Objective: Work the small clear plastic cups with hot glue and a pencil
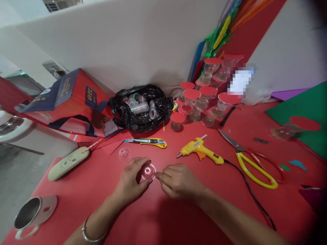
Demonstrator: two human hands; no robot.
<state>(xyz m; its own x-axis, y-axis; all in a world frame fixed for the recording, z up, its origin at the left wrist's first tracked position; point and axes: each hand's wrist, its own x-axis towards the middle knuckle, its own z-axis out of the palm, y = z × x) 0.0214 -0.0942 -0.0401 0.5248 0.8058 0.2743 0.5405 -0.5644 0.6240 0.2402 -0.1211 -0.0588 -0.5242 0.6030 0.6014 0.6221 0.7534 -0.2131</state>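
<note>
My left hand [133,182] curls around a small clear plastic cup [148,171] that stands on the red table [158,217], thumb and fingers on its sides. My right hand [177,180] lies just to the right of the cup, its fingers pinched together, the fingertips pointing at the cup's rim. What the pinch holds, if anything, is too small to see. A second clear cup [124,154] lies a little behind and left of my left hand. A silver bracelet [89,234] sits on my left wrist.
A yellow glue gun [201,151] with a black cord, a yellow utility knife [150,142] and yellow-handled scissors [251,163] lie behind my hands. A black bag [141,107] of cups, several red-lidded cups [201,100], a remote [68,163] and a steel mug [28,214] stand around.
</note>
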